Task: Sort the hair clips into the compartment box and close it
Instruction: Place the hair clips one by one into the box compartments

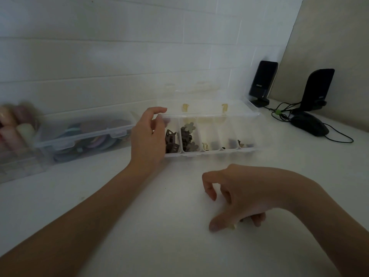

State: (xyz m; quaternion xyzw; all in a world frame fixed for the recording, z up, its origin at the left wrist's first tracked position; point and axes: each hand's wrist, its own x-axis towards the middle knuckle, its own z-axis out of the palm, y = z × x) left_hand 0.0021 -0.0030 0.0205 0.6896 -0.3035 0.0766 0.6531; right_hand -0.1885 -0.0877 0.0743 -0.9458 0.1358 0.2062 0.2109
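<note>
A clear compartment box (211, 153) stands open on the white table, its lid (205, 105) leaning back against the wall. Brown square clips (172, 141) fill its leftmost compartment, brown flower clips (188, 136) the one beside it, and small clips lie low in the right compartments. My left hand (148, 136) rests at the box's left end, fingers curled over the rim, holding nothing I can see. My right hand (237, 196) hovers on the table in front of the box, fingers curled down; a small pale clip (233, 226) shows beside the thumb tip, pinched under the hand.
A closed clear box of round pastel items (87, 134) sits left of the compartment box. Blurred pastel things (14, 126) stand at the far left. Two black speakers (263, 80) (317, 88), a black mouse (309, 123) and cables lie at the back right.
</note>
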